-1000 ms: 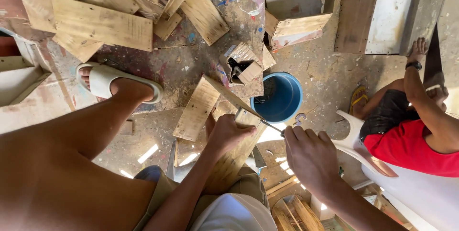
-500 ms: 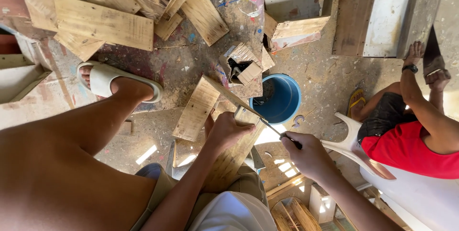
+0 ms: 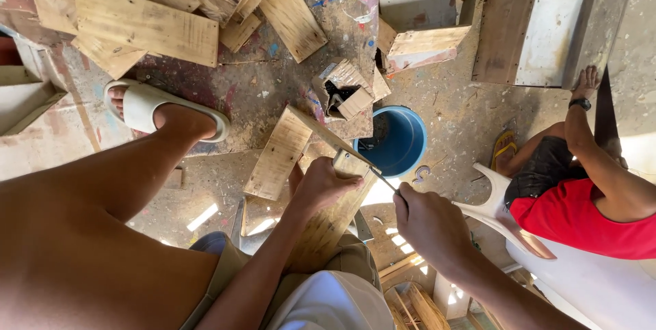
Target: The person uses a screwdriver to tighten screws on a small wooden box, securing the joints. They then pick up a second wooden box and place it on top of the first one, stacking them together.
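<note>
My left hand (image 3: 321, 185) is closed around the top end of a wooden board (image 3: 326, 231) that rests against my lap. My right hand (image 3: 427, 224) is just to its right, gripping a thin dark metal tool (image 3: 385, 180). The tool's tip reaches the board's upper corner beside my left thumb. A smaller plank (image 3: 279, 155) leans just left of my left hand. My bare leg runs to a foot in a white sandal (image 3: 147, 108) on the paint-stained floor.
A blue bucket (image 3: 398, 144) sits just beyond the hands. Several wooden planks (image 3: 143, 26) and wooden boxes (image 3: 529, 33) lie across the far floor. A person in a red shirt (image 3: 588, 217) sits on a white plastic chair (image 3: 502, 217) at the right.
My right hand has edged slightly left toward the board with the thin tool. My left hand keeps its grip on the board. The person at the right has shifted an arm a little.
</note>
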